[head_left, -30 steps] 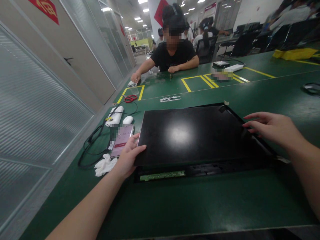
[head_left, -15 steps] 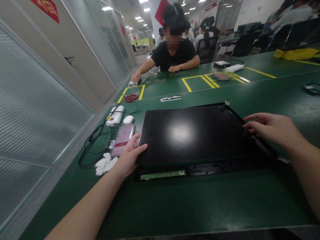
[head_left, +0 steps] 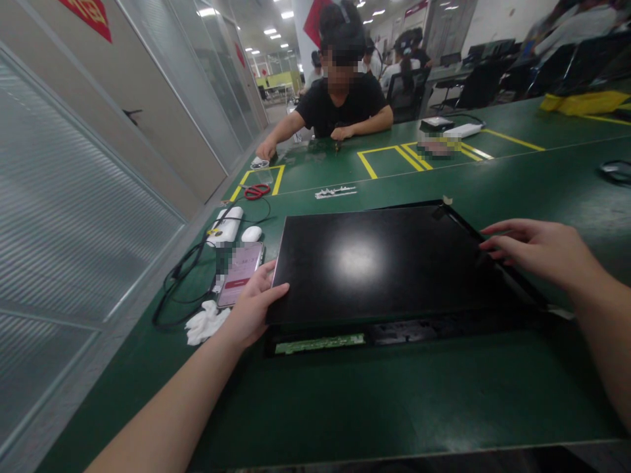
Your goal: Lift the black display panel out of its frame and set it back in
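Note:
A flat black display panel (head_left: 355,263) lies over a shallow black frame (head_left: 517,282), a little askew, with the frame showing along the right and near sides. My left hand (head_left: 254,305) grips the panel's left edge, thumb on top and fingers under it. At the right edge, my right hand (head_left: 537,253) has thumb and fingertips drawn together on the frame's rim. A green circuit strip (head_left: 320,343) shows beneath the panel's near edge. Small pale tabs (head_left: 447,200) stick out at the frame's far right corner.
Left of the panel lie a phone (head_left: 241,272), crumpled tissue (head_left: 207,323), a white oval case (head_left: 252,234), a white device (head_left: 225,226) and black cable (head_left: 170,279). Beyond are red-handled scissors (head_left: 257,191), white strips (head_left: 335,192) and a seated person (head_left: 340,98) across the green table (head_left: 394,407).
The view has shifted very slightly. Both hands keep their places on the panel and frame, and the panel has not visibly moved.

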`<state>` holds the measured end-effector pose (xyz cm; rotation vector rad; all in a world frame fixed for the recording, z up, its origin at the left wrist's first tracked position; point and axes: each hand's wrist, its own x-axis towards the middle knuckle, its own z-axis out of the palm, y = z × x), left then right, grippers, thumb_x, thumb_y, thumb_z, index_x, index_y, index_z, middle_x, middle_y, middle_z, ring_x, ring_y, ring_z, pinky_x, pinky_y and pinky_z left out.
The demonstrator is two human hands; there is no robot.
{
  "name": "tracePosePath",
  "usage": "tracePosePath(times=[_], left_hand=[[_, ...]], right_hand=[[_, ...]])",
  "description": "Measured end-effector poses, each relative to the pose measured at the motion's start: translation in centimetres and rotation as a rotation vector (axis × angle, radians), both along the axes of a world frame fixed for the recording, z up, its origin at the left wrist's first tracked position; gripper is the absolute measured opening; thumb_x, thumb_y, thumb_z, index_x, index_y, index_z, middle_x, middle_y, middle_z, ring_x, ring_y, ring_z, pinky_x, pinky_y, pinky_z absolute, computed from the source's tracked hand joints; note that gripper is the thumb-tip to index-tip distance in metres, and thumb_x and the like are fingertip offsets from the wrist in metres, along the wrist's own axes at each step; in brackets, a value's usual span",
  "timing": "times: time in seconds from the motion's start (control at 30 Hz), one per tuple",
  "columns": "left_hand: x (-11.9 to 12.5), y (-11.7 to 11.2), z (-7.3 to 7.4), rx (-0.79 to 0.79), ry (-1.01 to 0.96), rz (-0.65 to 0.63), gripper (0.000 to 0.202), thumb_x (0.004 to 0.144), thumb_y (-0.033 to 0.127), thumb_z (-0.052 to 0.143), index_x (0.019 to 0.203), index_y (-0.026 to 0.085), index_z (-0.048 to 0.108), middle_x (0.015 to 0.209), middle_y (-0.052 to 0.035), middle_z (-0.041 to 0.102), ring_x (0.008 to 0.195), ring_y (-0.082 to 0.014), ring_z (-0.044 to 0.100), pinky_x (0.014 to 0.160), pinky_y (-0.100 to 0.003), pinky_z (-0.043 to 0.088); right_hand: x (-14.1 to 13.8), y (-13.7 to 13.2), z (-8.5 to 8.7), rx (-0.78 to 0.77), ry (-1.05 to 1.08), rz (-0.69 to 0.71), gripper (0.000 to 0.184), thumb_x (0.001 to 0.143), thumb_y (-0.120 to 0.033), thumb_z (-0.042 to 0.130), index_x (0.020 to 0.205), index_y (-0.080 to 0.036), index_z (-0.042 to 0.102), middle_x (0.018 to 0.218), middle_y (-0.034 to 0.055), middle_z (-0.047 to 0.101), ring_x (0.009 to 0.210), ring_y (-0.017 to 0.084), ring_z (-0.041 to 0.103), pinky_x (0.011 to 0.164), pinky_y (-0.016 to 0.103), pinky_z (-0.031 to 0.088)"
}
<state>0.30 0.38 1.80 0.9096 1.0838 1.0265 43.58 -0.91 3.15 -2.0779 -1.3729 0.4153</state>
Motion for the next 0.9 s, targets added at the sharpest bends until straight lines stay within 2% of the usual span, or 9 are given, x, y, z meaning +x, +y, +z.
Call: tracePosePath(times=[0.17, 0.33, 0.47, 0.6, 0.73, 0.9], left_hand=[[0.2, -0.1, 0.3, -0.021, -0.004, 0.011, 0.066, 0.063, 0.010, 0.080, 0.122, 0.020, 0.053, 0.100, -0.0046, 0.076, 0.083, -0.0246, 0.075, 0.074, -0.036, 0.062], [0.3, -0.1, 0.5, -0.021, 0.007, 0.021, 0.063, 0.063, 0.009, 0.079, 0.120, 0.020, 0.053, 0.102, -0.0048, 0.076, 0.085, -0.0253, 0.075, 0.076, -0.036, 0.062], [0.2, -0.1, 0.3, -0.019, 0.009, 0.014, 0.064, 0.064, 0.010, 0.080, 0.121, 0.019, 0.052, 0.102, -0.0057, 0.076, 0.086, -0.0258, 0.075, 0.077, -0.037, 0.062], [0.2, 0.0, 0.1, -0.016, 0.009, 0.020, 0.066, 0.062, 0.010, 0.080, 0.121, 0.019, 0.052, 0.104, -0.0062, 0.076, 0.091, -0.0270, 0.075, 0.077, -0.037, 0.062], [0.3, 0.0, 0.0, -0.016, 0.007, 0.029, 0.067, 0.060, 0.011, 0.080, 0.121, 0.019, 0.053, 0.101, -0.0047, 0.076, 0.086, -0.0256, 0.075, 0.076, -0.036, 0.062], [0.4, -0.1, 0.1, -0.021, 0.021, 0.027, 0.065, 0.058, 0.011, 0.080, 0.117, 0.019, 0.054, 0.097, -0.0030, 0.077, 0.081, -0.0239, 0.076, 0.073, -0.034, 0.062]], right_hand=[[0.5, 0.1, 0.1, 0.031, 0.098, 0.012, 0.026, 0.060, -0.029, 0.043, 0.082, -0.021, 0.055, 0.071, 0.0036, 0.061, 0.055, 0.012, 0.055, 0.051, 0.028, 0.044], [0.7, -0.1, 0.9, 0.107, 0.064, -0.026, 0.025, 0.061, -0.029, 0.041, 0.079, -0.020, 0.056, 0.074, 0.0042, 0.060, 0.059, 0.012, 0.055, 0.053, 0.028, 0.043], [1.4, 0.2, 0.3, 0.003, -0.072, -0.068, 0.025, 0.060, -0.027, 0.043, 0.079, -0.024, 0.059, 0.069, 0.0012, 0.060, 0.055, 0.011, 0.053, 0.054, 0.029, 0.041], [2.2, 0.8, -0.7, -0.096, -0.235, -0.021, 0.029, 0.056, -0.032, 0.046, 0.081, -0.029, 0.061, 0.069, -0.0011, 0.060, 0.058, 0.013, 0.053, 0.059, 0.031, 0.039], [2.5, 1.1, -1.3, -0.115, -0.343, 0.045, 0.032, 0.054, -0.036, 0.046, 0.082, -0.029, 0.061, 0.078, -0.0009, 0.061, 0.067, 0.016, 0.053, 0.064, 0.032, 0.039], [2.8, 1.3, -1.7, -0.129, -0.356, 0.094, 0.033, 0.054, -0.038, 0.045, 0.080, -0.029, 0.062, 0.085, -0.0016, 0.060, 0.074, 0.017, 0.052, 0.069, 0.032, 0.037]])
